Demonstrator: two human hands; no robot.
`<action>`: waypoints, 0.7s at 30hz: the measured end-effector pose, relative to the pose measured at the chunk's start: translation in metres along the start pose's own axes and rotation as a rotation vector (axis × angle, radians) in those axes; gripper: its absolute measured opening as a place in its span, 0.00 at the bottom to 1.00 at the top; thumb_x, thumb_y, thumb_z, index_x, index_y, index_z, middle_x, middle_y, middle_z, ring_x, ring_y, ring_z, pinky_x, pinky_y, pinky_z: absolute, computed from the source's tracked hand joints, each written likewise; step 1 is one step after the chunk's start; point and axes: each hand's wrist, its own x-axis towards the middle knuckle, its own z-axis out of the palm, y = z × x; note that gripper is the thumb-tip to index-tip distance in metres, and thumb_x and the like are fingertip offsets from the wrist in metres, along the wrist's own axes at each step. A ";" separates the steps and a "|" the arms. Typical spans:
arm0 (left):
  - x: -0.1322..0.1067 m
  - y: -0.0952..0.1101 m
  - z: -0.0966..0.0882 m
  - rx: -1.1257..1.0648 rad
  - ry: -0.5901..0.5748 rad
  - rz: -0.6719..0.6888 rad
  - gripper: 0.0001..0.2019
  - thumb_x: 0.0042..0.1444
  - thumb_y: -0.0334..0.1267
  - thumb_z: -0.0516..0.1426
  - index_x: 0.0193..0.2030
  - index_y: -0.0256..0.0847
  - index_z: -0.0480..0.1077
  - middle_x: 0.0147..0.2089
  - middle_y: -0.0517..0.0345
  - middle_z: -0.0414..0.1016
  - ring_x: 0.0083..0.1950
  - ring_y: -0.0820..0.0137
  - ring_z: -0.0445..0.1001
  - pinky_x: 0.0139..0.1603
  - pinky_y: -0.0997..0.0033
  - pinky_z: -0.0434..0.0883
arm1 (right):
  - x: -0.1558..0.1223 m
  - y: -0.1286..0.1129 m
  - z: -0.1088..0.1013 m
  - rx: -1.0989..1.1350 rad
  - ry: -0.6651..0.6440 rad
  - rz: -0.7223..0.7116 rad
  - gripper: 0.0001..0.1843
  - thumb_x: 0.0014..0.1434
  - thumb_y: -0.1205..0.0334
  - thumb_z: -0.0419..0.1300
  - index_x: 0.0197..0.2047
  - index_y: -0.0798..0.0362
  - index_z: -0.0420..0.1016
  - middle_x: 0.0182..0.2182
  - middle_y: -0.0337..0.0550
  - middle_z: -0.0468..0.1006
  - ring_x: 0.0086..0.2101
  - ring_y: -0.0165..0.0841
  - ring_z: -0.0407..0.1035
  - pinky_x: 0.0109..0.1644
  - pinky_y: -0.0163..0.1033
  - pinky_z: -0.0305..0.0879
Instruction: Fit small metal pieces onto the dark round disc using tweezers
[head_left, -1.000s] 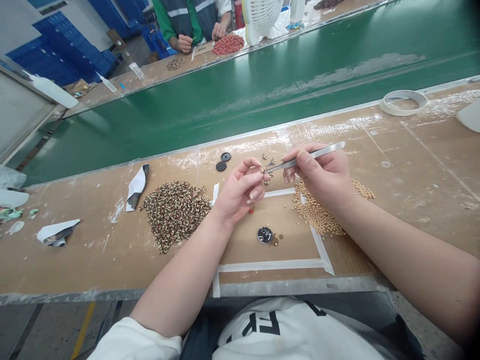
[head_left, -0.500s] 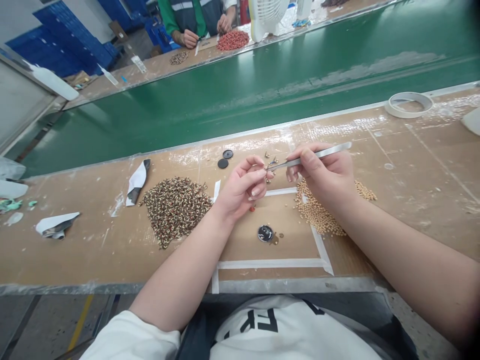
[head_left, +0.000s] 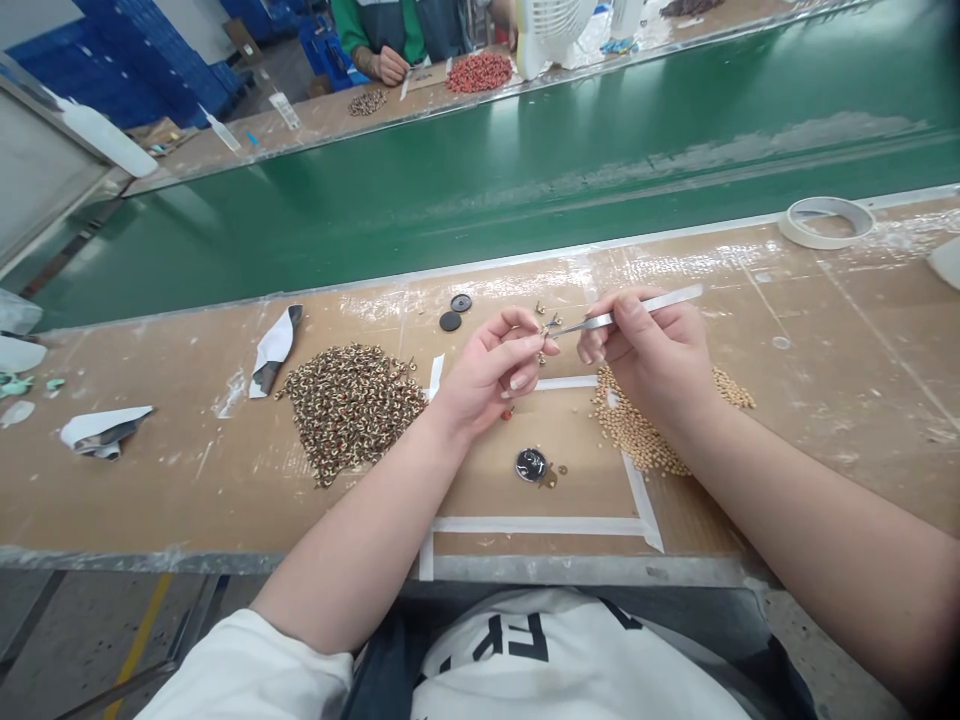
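My right hand (head_left: 656,345) is closed round metal tweezers (head_left: 600,321), whose tips point left to the fingertips of my left hand (head_left: 499,370). Thumb and forefinger of that left hand pinch a tiny metallic piece (head_left: 543,334), too small to make out fully. Beneath my hands, a small round dish of dark glossy liquid (head_left: 531,465) sits on the cardboard, with a brown stain beside it. A heap of small gold-and-dark metal pieces (head_left: 352,410) lies left of my left hand. Under my right hand spreads a pile of small tan beads (head_left: 637,425), partly hidden by it.
Two dark round caps (head_left: 451,320) lie beyond my left hand. A tape roll (head_left: 826,221) rests at the far right, folded white-and-grey scraps (head_left: 274,350) at the left. Across the green belt (head_left: 450,190), a co-worker's hand (head_left: 391,66) is near a red pile (head_left: 478,72).
My left fingertips and the pinched piece have shifted slightly right, with the tweezer tips still at them. The camera view has moved a little. One of the co-worker's hands has moved behind the fan.
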 end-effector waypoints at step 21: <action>0.005 0.011 -0.010 0.823 0.257 0.233 0.17 0.68 0.52 0.53 0.34 0.41 0.70 0.31 0.58 0.75 0.26 0.77 0.64 0.29 0.73 0.61 | -0.015 -0.028 0.002 -0.627 -0.135 -0.462 0.10 0.70 0.56 0.60 0.39 0.47 0.82 0.27 0.41 0.78 0.28 0.33 0.72 0.32 0.42 0.69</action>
